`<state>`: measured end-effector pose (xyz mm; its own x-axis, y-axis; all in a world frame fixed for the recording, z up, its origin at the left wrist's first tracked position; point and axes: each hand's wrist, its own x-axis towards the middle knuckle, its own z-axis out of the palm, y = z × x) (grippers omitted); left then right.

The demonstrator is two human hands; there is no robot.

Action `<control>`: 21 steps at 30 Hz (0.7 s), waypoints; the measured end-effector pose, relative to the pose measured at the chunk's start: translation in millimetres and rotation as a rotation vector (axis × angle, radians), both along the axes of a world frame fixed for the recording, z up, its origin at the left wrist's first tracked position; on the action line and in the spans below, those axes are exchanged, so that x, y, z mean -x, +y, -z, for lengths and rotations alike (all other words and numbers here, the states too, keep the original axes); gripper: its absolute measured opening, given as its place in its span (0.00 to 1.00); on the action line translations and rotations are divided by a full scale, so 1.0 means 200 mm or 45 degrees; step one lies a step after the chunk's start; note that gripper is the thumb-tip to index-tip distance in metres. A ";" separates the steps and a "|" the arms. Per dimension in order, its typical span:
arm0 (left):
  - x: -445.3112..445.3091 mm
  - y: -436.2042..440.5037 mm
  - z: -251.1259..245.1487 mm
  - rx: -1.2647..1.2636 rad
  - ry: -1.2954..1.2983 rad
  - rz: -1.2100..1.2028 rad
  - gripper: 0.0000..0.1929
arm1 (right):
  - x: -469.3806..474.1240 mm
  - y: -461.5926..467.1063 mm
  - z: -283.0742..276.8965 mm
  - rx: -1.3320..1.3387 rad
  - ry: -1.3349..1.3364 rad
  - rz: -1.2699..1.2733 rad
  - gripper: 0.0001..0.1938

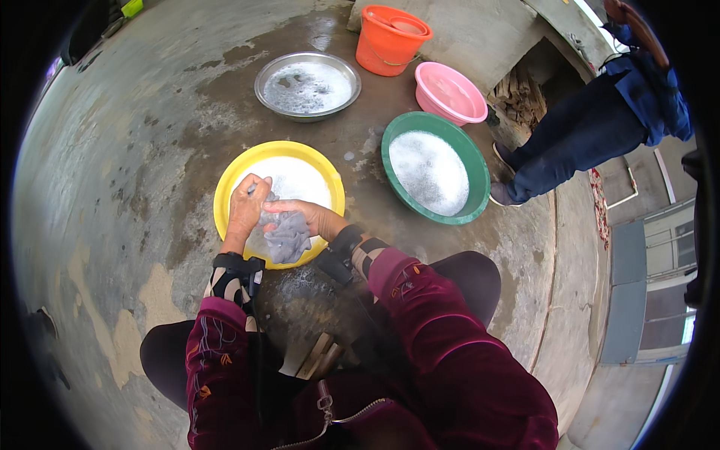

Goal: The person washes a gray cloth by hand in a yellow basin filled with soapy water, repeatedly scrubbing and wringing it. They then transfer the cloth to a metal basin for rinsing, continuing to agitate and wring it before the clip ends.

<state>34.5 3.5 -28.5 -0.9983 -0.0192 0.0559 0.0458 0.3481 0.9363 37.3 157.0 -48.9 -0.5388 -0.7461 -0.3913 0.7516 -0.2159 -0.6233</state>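
Note:
A wet, grey cloth (286, 239) is bunched between my two hands, over the near part of a yellow plastic basin (336, 185). White suds (298, 177) cover the water in that basin. My left hand (246, 205) is curled in a fist around the cloth's upper end. From the right side, my right hand (304, 215) grips the cloth just below it, thumb stretched toward the left hand. The cloth's loose folds hang toward the basin's near rim. Black straps with small devices are on both wrists.
Beyond stand a metal basin (260, 93) with suds, an orange bucket (385, 53) and a pink basin (450, 115). At right is a green basin (484, 188) full of foam, beside a standing person (585, 135) in dark blue. The concrete floor (152, 185) is partly wet.

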 end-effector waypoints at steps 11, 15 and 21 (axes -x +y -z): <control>0.03 0.02 0.15 0.163 0.103 -0.216 0.18 | 0.04 -0.07 -0.12 -0.991 1.357 -0.209 0.20; 0.05 0.01 0.20 0.146 0.024 -0.249 0.17 | 0.03 -0.12 -0.08 -0.969 1.626 -0.048 0.16; 0.05 -0.01 0.22 0.375 -0.079 -0.315 0.17 | 0.00 -0.18 -0.10 -1.507 1.532 -0.251 0.23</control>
